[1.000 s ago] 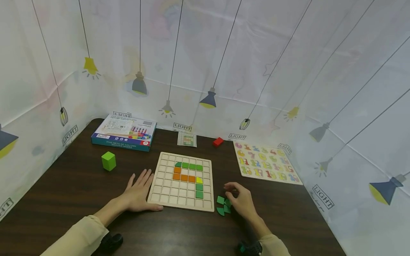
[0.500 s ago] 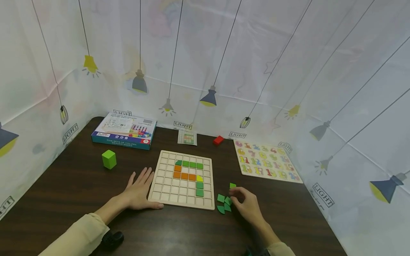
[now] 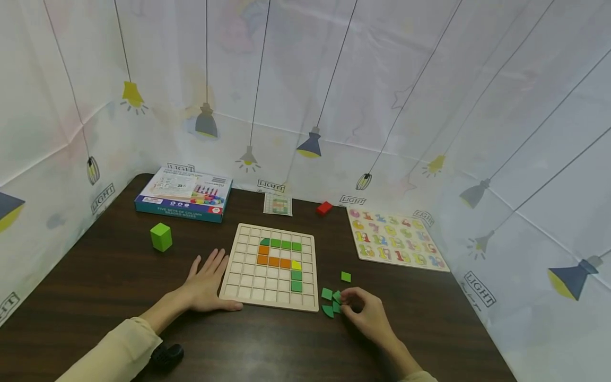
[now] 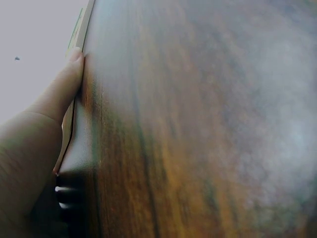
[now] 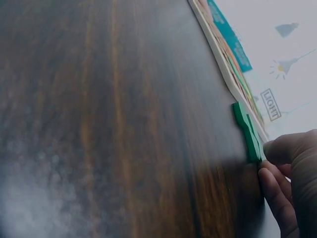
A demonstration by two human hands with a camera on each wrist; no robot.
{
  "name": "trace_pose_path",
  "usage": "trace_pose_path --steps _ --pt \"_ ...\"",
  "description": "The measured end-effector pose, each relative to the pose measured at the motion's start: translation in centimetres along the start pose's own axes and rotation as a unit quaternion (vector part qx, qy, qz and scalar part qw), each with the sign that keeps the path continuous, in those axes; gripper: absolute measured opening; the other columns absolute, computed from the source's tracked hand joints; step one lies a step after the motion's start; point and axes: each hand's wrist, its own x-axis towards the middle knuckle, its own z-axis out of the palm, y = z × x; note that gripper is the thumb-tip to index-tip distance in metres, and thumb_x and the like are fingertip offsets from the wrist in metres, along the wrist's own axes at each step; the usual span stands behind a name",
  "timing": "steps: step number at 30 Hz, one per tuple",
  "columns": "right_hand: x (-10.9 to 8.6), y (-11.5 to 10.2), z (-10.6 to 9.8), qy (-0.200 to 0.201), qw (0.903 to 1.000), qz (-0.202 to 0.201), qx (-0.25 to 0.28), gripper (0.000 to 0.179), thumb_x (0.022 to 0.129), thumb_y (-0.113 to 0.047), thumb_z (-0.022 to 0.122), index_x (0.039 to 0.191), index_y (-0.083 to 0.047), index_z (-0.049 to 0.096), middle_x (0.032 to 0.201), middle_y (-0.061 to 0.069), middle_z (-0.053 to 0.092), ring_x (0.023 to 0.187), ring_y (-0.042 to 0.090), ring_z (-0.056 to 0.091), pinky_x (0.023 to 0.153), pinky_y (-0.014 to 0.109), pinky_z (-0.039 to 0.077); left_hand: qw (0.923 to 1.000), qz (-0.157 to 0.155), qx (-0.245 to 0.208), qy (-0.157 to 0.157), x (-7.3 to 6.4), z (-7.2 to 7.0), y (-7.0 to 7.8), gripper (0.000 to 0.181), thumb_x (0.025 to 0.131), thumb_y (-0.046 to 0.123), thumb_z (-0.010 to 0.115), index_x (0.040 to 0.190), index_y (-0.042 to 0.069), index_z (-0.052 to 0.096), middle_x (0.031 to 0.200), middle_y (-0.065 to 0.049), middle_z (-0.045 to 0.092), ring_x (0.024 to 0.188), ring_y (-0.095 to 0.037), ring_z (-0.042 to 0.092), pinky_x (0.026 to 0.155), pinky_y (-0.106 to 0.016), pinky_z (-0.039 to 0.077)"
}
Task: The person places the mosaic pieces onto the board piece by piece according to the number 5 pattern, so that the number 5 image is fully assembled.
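The left hand [image 3: 205,289] lies with fingers spread beside the wooden grid board [image 3: 234,291]. Its thumb touches the board's edge, as the left wrist view also shows. Green, orange and yellow tiles sit in some of the board's squares. To the right of the board, the right hand [image 3: 367,315] has curled fingers at a small cluster of dark green tiles [image 3: 326,293]. In the right wrist view its thumb and finger pinch the end of a green tile [image 5: 253,145]. A lighter green square tile [image 3: 346,276] lies alone just beyond that hand.
A pattern card [image 3: 278,204] and a red block [image 3: 324,208] lie at the back. A number board [image 3: 398,239] is at the right. Left of the grid board stand a green block [image 3: 161,237] and a flat box [image 3: 183,193]. A black object [image 3: 167,356] is near the left sleeve.
The right hand has moved away from the lighter green tile, which now lies uncovered, and back down to the dark green tiles. The left hand has stayed still.
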Motion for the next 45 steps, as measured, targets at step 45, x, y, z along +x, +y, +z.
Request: trace_pose_path --steps 45 --pt "0.3 0.7 -0.3 -0.096 0.9948 -0.005 -0.035 0.032 0.076 -0.012 0.080 0.104 -0.019 0.067 0.099 -0.012 0.062 0.082 0.012 0.057 0.070 0.026 0.050 0.9998 0.010 -0.012 0.009 0.3 0.8 -0.9 0.127 0.065 0.082 0.057 0.148 -0.005 0.016 0.155 -0.023 0.006 0.142 -0.036 -0.001 0.105 -0.060 -0.007"
